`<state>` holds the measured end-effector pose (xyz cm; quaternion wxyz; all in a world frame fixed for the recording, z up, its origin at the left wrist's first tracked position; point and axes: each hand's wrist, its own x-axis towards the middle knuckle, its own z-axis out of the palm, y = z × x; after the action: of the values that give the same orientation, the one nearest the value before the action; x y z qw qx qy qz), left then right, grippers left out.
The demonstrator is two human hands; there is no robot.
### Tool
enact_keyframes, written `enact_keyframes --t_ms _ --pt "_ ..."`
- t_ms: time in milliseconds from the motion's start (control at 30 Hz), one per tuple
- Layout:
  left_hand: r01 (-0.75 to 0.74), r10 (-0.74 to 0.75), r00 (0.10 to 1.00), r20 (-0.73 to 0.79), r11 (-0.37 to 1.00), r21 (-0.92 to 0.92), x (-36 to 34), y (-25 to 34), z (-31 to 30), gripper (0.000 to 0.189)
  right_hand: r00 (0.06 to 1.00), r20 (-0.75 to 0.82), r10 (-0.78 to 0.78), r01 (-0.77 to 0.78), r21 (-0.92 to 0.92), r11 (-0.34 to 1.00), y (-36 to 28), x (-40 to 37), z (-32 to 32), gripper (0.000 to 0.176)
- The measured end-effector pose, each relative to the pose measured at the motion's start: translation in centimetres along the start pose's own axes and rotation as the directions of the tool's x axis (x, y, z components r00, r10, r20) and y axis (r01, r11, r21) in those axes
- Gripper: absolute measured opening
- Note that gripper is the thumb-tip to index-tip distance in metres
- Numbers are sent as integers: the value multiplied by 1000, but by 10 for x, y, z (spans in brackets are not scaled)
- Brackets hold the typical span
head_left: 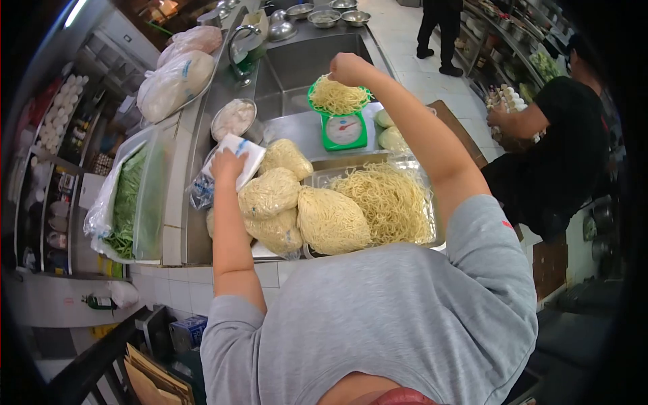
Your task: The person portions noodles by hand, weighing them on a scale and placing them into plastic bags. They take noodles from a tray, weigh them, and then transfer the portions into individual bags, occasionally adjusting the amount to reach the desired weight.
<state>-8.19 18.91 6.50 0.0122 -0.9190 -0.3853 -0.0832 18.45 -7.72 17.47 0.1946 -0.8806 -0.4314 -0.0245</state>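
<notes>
- Grey shirt fills the bottom edge, with both arms reaching forward.
- Greens lie in a plastic-lined bin at far left.
- Left hand rests on a packet of plastic bags; I cannot tell whether it grips.
- Bagged noodles pile just beside it, against a tray of loose noodles.
- Right hand, fingers bunched, pinches the noodle heap on a green scale behind the tray.
- Another person works at far right.
</notes>
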Motion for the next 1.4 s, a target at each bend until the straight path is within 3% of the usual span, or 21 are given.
enact_keyframes --t_ms 100,200,300,400,500,600,700,800,867,900,967,1000,1033,1067,1100,1133,1167,1267,1300,1333,1400 --pt "-16 19 999 -41 998 56 -25 -11 -1 42 994 -89 65 -55 114 992 -1 -22 -2 31" --pt "-25 28 995 -92 999 31 -28 -14 3 32 995 -15 98 -91 253 963 1 -58 -10 32" --pt "-7 -2 981 -194 999 -46 -30 -15 13 27 989 -84 123 -76 426 902 10 -104 -5 31" --pt "11 -111 962 -250 928 -372 -19 -29 21 27 983 -27 183 -143 520 842 20 -144 3 30" --pt "55 -381 801 -462 815 -577 -9 -44 14 30 967 50 250 -231 586 777 30 -173 13 28" --pt "5 -534 532 -657 778 -628 -21 -46 -20 30 973 63 222 -211 632 746 38 -193 22 28" --pt "-32 -637 405 -656 707 -707 -41 -37 -66 28 982 69 178 -182 629 756 41 -200 25 27" --pt "-354 -597 449 -665 565 -746 -54 -32 -86 25 987 32 160 -143 651 746 30 -202 16 26" --pt "-322 -181 557 -810 853 -412 -76 -14 -95 25 991 52 124 -122 743 658 21 -194 20 29" --pt "-325 41 610 -791 923 -203 -89 2 -96 26 992 62 108 -116 784 610 13 -189 24 31" --pt "-576 180 731 -658 681 -452 -111 50 -91 29 996 12 90 -39 950 309 -19 -180 32 41" --pt "-644 265 748 -608 508 -572 -120 77 -74 35 996 -12 89 0 990 141 -38 -175 36 46" --pt "-649 346 759 -552 320 -690 -130 105 -57 41 990 -30 140 7 986 165 -58 -172 41 51" --pt "-368 237 878 -416 -222 -903 -148 138 -62 45 980 -50 191 13 982 190 -76 -171 46 57" --pt "16 242 945 -219 -704 -710 -172 176 -66 50 967 -152 206 85 949 304 -92 -171 57 57" --pt "157 282 959 -32 -621 -768 -190 195 -53 60 944 -255 208 151 897 416 -106 -172 73 57" --pt "141 322 946 -40 -520 -843 -197 193 -53 58 914 -355 198 208 827 522 -110 -172 85 58" --pt "46 438 898 -41 -186 -982 -207 192 -55 54 924 -272 269 122 877 465 -72 -151 97 63" --pt "52 334 942 -27 -226 -973 -210 191 -37 40 959 -142 246 70 957 281 -51 -148 97 61" --pt "-57 387 918 -85 -83 -995 -206 184 -40 36 976 -10 219 -11 995 95 -31 -145 96 59" --pt "-293 515 841 -162 184 -938 -181 149 -53 32 965 234 119 -152 870 -469 -14 -143 74 59"
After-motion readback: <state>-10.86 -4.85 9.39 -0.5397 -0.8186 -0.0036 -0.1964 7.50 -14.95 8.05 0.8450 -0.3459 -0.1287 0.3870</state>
